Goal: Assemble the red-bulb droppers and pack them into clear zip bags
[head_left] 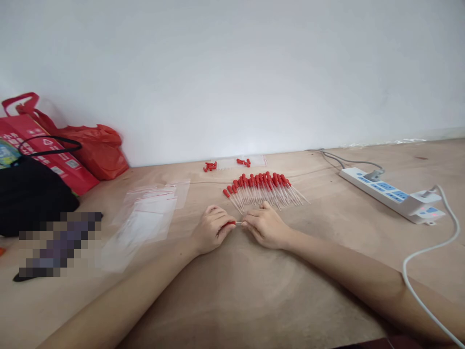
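Both of my hands meet over the table around one dropper. My left hand [214, 227] is closed on its red rubber bulb [229, 223], which shows partly between the fingers. A short stretch of thin clear tube [239, 223] bridges the gap to my right hand [266, 227], whose fingers pinch the tube and hide its rest. Just beyond the hands lies a row of several droppers [259, 186], red bulbs pointing away and clear tubes toward me. Farther back, loose red bulbs [209, 166] rest beside a clear bag of thin tubes [227, 163], with more red bulbs [243, 162] on it.
Flat clear zip bags [148, 213] are spread left of my hands. At far left stand a red shopping bag [72, 167], a red plastic bag [103, 150] and a black bag [32, 194], near a blurred-out dark object [61, 247]. A power strip [385, 191] with a white cable [407, 264] lies right.
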The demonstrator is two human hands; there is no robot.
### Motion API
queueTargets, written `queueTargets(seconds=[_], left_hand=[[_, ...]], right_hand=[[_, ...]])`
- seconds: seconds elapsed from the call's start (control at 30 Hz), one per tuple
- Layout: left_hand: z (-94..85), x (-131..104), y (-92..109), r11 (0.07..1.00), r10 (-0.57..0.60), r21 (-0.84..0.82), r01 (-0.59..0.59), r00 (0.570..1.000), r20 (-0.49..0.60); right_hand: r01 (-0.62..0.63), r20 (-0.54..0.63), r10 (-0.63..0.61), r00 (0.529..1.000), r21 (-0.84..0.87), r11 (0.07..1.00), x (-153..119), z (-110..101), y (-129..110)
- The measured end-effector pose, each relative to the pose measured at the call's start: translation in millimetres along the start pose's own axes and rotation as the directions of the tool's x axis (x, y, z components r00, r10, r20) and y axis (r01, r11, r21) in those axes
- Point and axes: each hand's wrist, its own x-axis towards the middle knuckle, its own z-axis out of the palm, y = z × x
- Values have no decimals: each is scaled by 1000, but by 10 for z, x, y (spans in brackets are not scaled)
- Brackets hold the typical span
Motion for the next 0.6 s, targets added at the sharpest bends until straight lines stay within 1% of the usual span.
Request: queueTargets(seconds=[0.07,0.13,0.17,0.2,0.23,0.27,0.3,0.33,0.4,0.43,0.47,0.53,0.6], left_hand=[[-21,-1,-29,999,-37,15,37,999,-18],[-36,-9,-64,991,-120,56,124,991,-64],[-39,-16,-85,976,-186,91,195,977,-103],[-38,-25,-108,950,-263,133,282,954,-141],[-34,-35,-132,911,-345,179,372,924,-166],[-28,-45,-155,861,-429,222,458,888,-168],[-20,-55,-174,809,-510,260,528,849,-138],[-13,-63,-190,764,-580,293,574,811,-78],[-4,-71,-205,715,-666,342,610,743,67],[-4,-71,-205,707,-683,358,610,720,121],[-7,-68,-202,703,-691,371,606,706,155],[-17,-59,-189,700,-694,391,597,697,178],[-27,-51,-176,695,-699,398,599,691,181]], right_hand=[[40,9,-40,999,-34,999,-2,-55,10],[27,19,-26,999,-47,999,2,-98,50],[-21,11,21,1000,-39,999,13,-113,85],[-96,-11,96,995,-19,995,31,-121,130],[-194,-41,195,980,13,981,59,-123,183],[-302,-75,306,949,52,952,98,-118,241],[-406,-104,415,904,93,909,146,-107,301],[-492,-124,505,854,121,862,204,-90,358],[-607,-152,621,769,129,784,337,-41,448],[-647,-164,656,736,114,754,407,-10,477],[-679,-175,683,709,94,728,476,22,495],[-726,-193,721,666,51,685,595,85,505],[-754,-192,742,642,15,657,681,139,495]])
